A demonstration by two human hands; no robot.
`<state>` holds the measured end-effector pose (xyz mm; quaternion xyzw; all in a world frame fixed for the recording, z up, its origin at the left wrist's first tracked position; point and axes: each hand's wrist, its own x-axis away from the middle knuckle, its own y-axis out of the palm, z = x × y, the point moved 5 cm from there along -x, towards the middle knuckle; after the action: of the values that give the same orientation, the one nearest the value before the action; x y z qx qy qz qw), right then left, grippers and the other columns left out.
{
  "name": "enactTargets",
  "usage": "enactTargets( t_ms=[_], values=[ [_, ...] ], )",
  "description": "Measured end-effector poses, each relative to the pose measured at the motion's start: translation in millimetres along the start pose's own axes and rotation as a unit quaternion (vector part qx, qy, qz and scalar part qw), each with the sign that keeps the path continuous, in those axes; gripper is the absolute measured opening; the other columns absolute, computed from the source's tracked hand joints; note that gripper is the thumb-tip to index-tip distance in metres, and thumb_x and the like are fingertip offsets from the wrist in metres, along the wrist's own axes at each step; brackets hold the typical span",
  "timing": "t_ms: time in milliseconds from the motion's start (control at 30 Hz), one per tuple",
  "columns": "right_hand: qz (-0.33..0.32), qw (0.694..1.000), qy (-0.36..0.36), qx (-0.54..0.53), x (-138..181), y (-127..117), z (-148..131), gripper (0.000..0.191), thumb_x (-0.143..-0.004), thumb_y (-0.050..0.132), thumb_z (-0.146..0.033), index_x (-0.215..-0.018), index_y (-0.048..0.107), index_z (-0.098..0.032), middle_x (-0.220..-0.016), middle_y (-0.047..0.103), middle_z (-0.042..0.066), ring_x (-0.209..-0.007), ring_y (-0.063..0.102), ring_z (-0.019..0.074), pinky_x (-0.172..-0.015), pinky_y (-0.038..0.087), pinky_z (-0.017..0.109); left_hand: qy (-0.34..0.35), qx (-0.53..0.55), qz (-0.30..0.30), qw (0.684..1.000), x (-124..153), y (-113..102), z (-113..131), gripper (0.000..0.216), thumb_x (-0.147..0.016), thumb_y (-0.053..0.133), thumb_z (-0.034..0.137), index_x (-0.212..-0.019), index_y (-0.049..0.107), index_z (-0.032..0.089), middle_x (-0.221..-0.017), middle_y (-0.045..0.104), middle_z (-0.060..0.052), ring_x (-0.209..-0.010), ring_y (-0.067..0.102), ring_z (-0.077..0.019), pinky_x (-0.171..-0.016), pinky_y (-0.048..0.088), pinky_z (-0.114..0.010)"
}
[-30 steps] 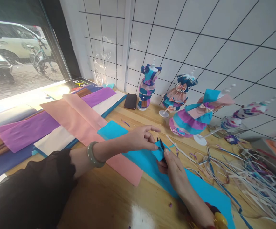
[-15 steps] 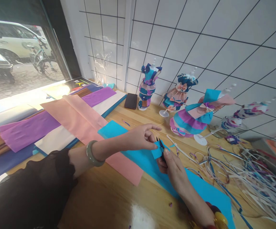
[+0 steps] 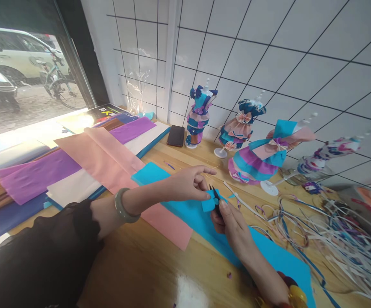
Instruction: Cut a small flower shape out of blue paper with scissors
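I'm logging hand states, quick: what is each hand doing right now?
Left hand: partly closed, seemingly pinching the edge of a small blue piece.
Right hand: closed, holding dark scissors.

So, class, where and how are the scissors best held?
Take the scissors by the handle end, probably from the near right, where the right hand grips: the blades point away, with the blue piece at them and the left hand close by. The handles are mostly hidden.
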<state>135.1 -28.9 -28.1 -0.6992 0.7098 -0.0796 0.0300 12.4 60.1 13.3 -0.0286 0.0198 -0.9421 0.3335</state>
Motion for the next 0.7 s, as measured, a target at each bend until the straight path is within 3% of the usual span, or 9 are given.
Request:
enactTargets(
  t_ms=[700],
  values=[
    [-0.008, 1.0, 0.0, -0.002, 0.2, 0.2, -2.3, 0.047, -0.091, 0.042, -0.061, -0.065, 0.042, -0.022, -0.057, 0.031, -0.005, -0.05, 0.027, 0.0124, -0.048, 0.02, 0.028, 0.029, -0.048, 0.003, 0.998, 0.0, -7.3, -0.8, 0.069, -0.072, 0.07, 0.021, -0.136, 0.043, 0.017, -0.078, 0.063, -0.001, -0.074, 0.06, -0.0123, -0.068, 0.048, -0.025]
  ],
)
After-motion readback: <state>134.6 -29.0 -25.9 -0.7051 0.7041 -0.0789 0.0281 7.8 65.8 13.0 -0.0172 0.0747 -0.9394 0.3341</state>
